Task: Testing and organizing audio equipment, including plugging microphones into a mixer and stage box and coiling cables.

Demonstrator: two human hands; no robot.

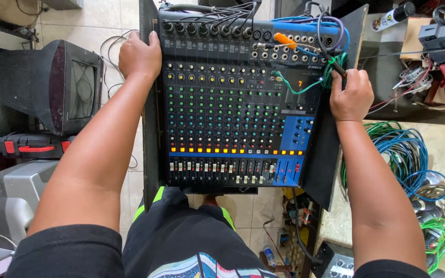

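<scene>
Your left hand (139,55) is closed over the upper left edge of the audio mixer (233,103), fingers curled around its dark side panel. Your right hand (351,95) is clenched on the opposite edge, near the upper right corner, where it also bunches a green cable (327,72) and some dark leads running into the sockets there. The mixer sits propped in front of you above your knees, tilted up toward you. Its amber lights are lit along the row above the faders, so it appears powered, and plugs, among them an orange connector (286,40), are seated along the top.

You seem to be at the gripping stage, both hands set to lift or shift the unit. By my reading, the next move calls for an even pull on both sides and some slack in the plugged leads, since a tug could strain the sockets. To your left stands an old television (57,85); to your right lie coils of blue and green cable (403,154).
</scene>
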